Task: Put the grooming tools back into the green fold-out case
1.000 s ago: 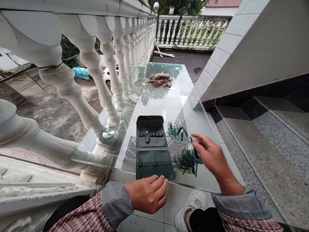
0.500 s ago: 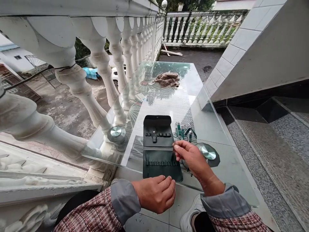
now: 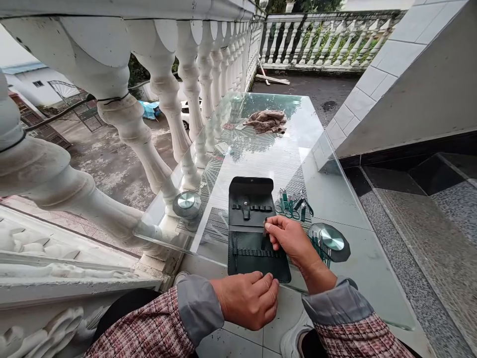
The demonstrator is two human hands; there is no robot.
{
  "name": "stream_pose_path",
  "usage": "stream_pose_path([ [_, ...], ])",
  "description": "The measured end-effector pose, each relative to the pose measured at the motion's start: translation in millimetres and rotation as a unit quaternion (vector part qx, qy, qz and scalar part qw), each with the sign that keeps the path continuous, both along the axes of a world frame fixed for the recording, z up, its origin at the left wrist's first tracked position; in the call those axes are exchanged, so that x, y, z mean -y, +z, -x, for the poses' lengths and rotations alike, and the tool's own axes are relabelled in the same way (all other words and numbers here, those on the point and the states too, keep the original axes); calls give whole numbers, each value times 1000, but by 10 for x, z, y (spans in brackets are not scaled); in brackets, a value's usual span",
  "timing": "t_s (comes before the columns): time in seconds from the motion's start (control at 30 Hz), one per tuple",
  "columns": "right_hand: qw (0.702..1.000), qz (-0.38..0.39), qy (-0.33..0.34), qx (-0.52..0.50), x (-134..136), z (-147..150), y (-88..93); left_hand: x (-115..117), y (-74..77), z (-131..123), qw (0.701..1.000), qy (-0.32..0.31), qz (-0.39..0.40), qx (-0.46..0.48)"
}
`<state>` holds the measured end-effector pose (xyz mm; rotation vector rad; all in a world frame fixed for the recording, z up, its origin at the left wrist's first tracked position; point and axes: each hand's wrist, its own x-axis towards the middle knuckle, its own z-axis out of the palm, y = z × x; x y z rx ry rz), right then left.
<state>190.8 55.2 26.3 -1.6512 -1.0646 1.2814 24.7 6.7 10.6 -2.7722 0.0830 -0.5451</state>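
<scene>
The right hand (image 3: 292, 242) has come left from the loose tools (image 3: 322, 248), now to its right, and hangs over the right side of the case (image 3: 246, 238). That puts the work at the case, whose lower loops (image 3: 257, 253) show a lone tool (image 3: 235, 248) at their left end.

Nearest, the left hand (image 3: 249, 299) lies back up at the case's front edge, fingers bent and close together; its palm is hidden, so I cannot tell whether it holds anything. Beyond it, the right hand reaches inward, thumb and forefinger pinched on what seems a slim dark piece (image 3: 265, 222). Past that hand, clippers (image 3: 284, 201) lie on the bench (image 3: 330, 206); farther off, a cloth (image 3: 266, 122).
</scene>
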Motion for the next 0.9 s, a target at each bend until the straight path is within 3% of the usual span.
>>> stream_pose_path([
  [0.4,999,16,33,40,-44,-79,-33,-2,-32,0,1000,10,7,8],
  [0.63,991,29,86,103,-49,-29,-21,-2,-45,2,1000,14,21,14],
  [0.8,979,6,130,158,-38,-96,19,-9,-36,-7,998,13,24,48],
  [0.9,962,-52,135,230,-41,-152,14,-8,-36,-6,998,10,20,51],
])
